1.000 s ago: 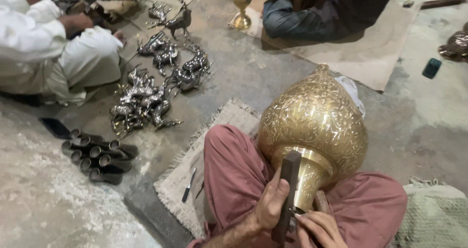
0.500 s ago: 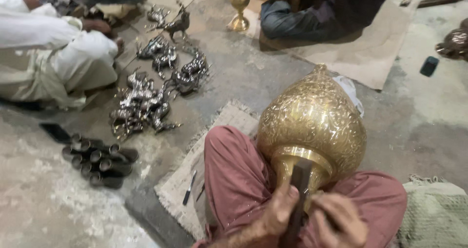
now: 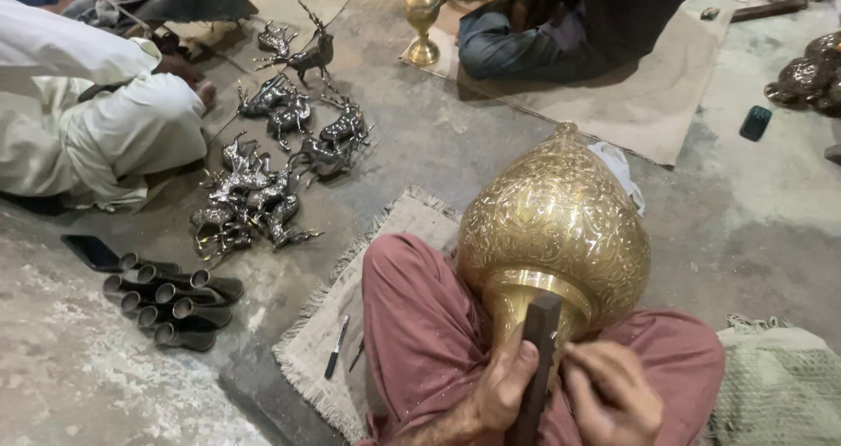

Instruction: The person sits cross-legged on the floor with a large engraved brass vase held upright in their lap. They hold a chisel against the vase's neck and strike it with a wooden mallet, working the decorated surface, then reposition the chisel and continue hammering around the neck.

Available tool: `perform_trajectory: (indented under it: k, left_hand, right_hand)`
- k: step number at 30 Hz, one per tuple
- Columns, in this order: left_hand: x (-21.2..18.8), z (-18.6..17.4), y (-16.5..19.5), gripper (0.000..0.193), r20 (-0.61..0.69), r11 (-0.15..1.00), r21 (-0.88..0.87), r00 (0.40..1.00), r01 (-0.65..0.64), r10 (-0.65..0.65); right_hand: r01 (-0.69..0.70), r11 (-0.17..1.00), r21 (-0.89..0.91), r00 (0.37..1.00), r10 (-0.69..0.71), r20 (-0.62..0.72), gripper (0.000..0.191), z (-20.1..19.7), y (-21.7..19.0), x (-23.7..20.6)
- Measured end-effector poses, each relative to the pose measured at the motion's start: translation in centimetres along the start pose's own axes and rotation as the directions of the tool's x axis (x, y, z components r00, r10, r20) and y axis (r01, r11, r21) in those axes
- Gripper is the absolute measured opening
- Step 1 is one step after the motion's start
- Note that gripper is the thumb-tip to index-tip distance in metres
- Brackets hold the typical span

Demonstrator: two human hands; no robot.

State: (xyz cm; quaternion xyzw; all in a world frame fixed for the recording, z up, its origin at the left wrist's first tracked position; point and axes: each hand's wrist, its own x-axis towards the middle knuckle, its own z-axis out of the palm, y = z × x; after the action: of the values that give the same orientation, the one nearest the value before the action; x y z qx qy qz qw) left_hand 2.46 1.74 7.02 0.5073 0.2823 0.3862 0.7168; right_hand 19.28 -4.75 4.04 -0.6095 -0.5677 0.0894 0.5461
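A large brass vase (image 3: 556,227) with fine engraved patterns is laid on its side across the lap of a seated person in red trousers (image 3: 420,323), with its narrow neck turned toward the person and its rounded body pointing away. A dark wooden block (image 3: 536,358) is gripped by the left hand (image 3: 504,385), the fingers closed around it, and its upper end is placed against the neck of the vase. The right hand (image 3: 613,389) is kept just beside the block, with the fingers bent and pressed together near the neck; whether something small is pinched between them cannot be told.

Under the person a frayed beige mat (image 3: 350,323) is spread, and a pen (image 3: 336,347) is lying on it. On the concrete floor to the left, a heap of small metal deer figures (image 3: 272,166) is seen, and near it a bundle of short dark tubes (image 3: 171,299) beside a black phone (image 3: 90,251). A person in white clothes (image 3: 96,113) is seated at the upper left. Another person in dark clothes (image 3: 578,25) is seated at the top, next to a slim brass stand (image 3: 422,17).
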Motion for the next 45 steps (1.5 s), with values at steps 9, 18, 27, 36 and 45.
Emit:
perform_trajectory:
  k: [9, 18, 27, 36, 45]
  left_hand:
    - [0.2, 0.0, -0.9, 0.062, -0.013, 0.999, 0.009, 0.999, 0.044, -0.044]
    - [0.3, -0.3, 0.5, 0.062, -0.048, 0.986, 0.131, 0.993, -0.099, 0.106]
    - [0.4, -0.6, 0.3, 0.062, -0.048, 0.998, -0.014, 0.997, -0.054, 0.053]
    - [0.2, -0.2, 1.1, 0.066, -0.030, 0.999, 0.006, 0.998, 0.048, -0.048]
    - [-0.1, -0.6, -0.2, 0.062, 0.016, 0.999, 0.021, 1.000, -0.027, 0.027]
  right_hand:
    - [0.004, 1.000, -0.002, 1.000, -0.004, 0.016, 0.025, -0.3, -0.4, 0.5]
    - [0.163, 0.986, -0.045, 0.986, -0.161, 0.046, 0.030, 0.4, -0.4, -0.2]
    - [0.224, 0.972, -0.072, 0.963, -0.209, 0.171, 0.032, 1.0, -1.1, 0.5]
    - [0.209, 0.978, 0.011, 0.978, -0.209, 0.000, 0.029, 0.8, -1.0, 0.8]
    - [0.066, 0.998, 0.004, 0.997, -0.066, -0.028, 0.032, 1.1, -0.1, 0.2]
